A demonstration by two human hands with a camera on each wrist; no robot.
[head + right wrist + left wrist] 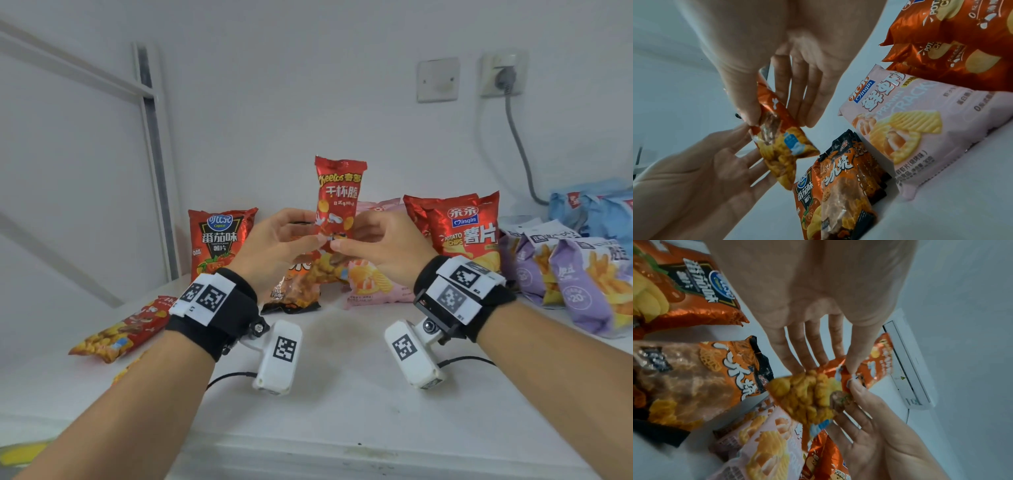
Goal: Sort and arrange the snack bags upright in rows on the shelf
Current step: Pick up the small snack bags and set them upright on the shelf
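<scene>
A red Cheetos bag point(337, 202) is held upright in the air above the white shelf point(342, 404), near the back wall. My left hand point(313, 233) pinches its lower left side between thumb and fingers. From the right, my right hand point(346, 236) pinches the lower edge. The left wrist view shows the bag point(813, 392) with my left thumb point(854, 360) on its front. In the right wrist view the bag point(781, 146) sits between my right thumb point(748, 112) and fingers, with the left hand point(715, 162) below it.
A Copico tomato bag point(219, 240) and red Qinqin chip bags point(462, 229) stand against the wall. An orange-black bag point(294, 287) and a pink prawn cracker bag point(376, 284) lean under my hands. Another Cheetos bag point(120, 332) lies left. Purple bags point(582, 281) and blue bags point(596, 209) fill the right.
</scene>
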